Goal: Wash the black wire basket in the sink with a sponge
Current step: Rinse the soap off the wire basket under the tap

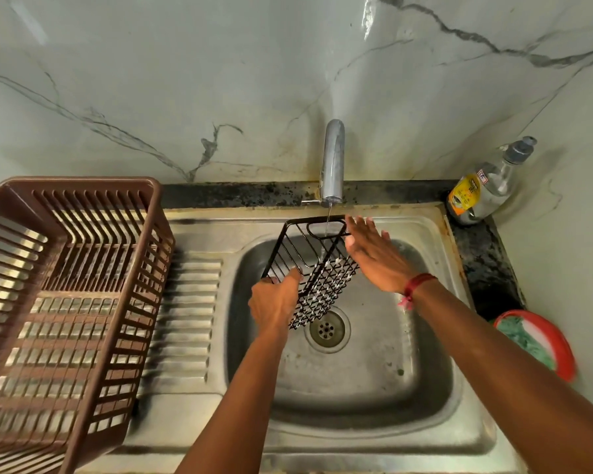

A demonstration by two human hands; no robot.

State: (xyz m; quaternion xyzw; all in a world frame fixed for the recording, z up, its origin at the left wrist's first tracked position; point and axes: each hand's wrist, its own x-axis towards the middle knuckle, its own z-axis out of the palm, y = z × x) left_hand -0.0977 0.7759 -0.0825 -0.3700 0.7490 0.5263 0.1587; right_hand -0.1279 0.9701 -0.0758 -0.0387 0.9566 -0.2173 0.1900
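Head view, steel sink [384,384], marble wall [151,80]

Home kitchen, steel sink [459,422], tap [332,165], dish rack [83,302]

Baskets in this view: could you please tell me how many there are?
2. A black wire basket is over the sink, gripped by the left hand under the running tap; a brown plastic basket stands at the left, beside the sink. No others show.
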